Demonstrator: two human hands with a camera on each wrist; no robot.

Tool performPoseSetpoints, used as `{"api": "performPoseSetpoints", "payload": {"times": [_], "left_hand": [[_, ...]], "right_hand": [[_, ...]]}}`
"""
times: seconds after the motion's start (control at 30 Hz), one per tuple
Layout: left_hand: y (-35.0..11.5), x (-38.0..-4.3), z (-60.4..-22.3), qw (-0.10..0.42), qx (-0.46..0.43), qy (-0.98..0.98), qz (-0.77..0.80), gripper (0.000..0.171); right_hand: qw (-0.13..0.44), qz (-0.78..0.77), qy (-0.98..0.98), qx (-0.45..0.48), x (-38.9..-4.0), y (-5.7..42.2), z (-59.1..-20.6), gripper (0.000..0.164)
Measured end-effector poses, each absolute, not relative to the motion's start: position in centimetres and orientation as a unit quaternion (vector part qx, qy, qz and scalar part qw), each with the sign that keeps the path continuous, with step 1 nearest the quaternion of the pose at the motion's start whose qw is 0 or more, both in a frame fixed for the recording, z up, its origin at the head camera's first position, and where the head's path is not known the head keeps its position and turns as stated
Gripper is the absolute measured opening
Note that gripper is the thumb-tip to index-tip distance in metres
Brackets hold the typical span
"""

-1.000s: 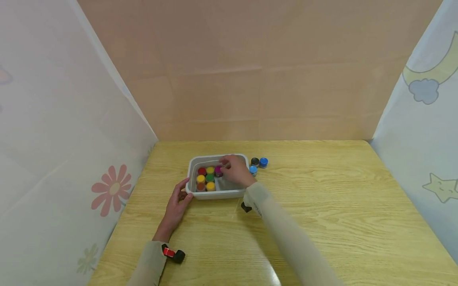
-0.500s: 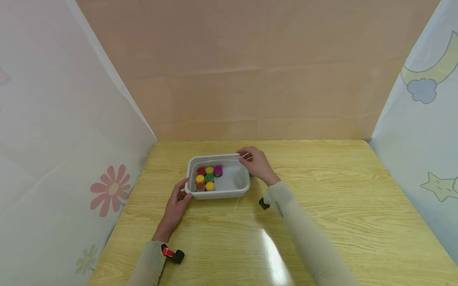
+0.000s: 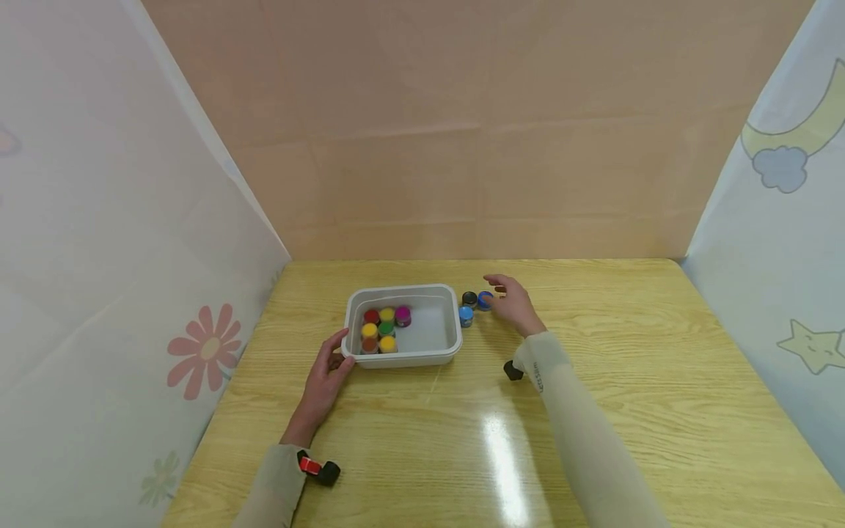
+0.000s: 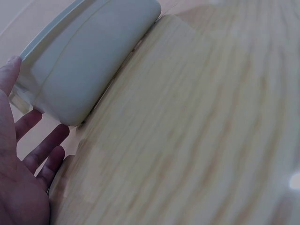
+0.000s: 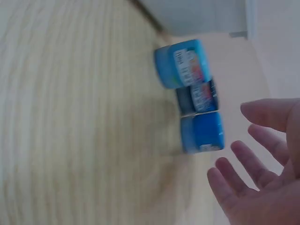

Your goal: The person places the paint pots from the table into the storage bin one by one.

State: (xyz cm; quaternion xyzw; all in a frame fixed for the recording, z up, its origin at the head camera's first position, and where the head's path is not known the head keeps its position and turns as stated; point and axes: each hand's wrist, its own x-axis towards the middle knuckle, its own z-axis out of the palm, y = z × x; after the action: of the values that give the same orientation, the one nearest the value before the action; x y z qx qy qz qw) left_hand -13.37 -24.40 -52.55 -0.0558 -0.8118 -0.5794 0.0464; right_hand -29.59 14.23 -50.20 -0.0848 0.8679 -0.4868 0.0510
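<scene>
Head view, left hand (image 3: 326,376): fingers apart, touching tray's (image 3: 404,359) near-left corner.
Right hand (image 3: 515,304): splayed, I see, beside blue-lidded jar (image 5: 204,132).

The head view looks forward and steeply down from above the person's forearms, set well back, taking in most of the surface (image 3: 627,396) and the backdrop (image 3: 422,132) behind. The left wrist view sits close and low, tilted, facing the outside of the tray (image 4: 89,61) past the left hand (image 4: 21,183). The right wrist view, also near and turned sideways, faces three jars (image 5: 199,97) beyond the right hand (image 5: 276,192); the head view shares these jars.
</scene>
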Motion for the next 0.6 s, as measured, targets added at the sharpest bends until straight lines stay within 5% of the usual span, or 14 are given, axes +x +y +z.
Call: {"api": "performPoseSetpoints", "payload": {"times": [0.2, 0.6], "left_hand": [[-24.9, -14.0, -54.2, 0.053, -0.054, -0.813, -0.578, 0.056], [-25.1, -14.4, -55.7, 0.069, -0.048, -0.807, -0.584, 0.054]], "right_hand": [[0.095, -0.464, 0.877, -0.081, -30.1, 14.3, -51.7, 0.050], [0.086, -0.442, 0.891, -0.058, -30.3, 14.3, -52.0, 0.042]]}}
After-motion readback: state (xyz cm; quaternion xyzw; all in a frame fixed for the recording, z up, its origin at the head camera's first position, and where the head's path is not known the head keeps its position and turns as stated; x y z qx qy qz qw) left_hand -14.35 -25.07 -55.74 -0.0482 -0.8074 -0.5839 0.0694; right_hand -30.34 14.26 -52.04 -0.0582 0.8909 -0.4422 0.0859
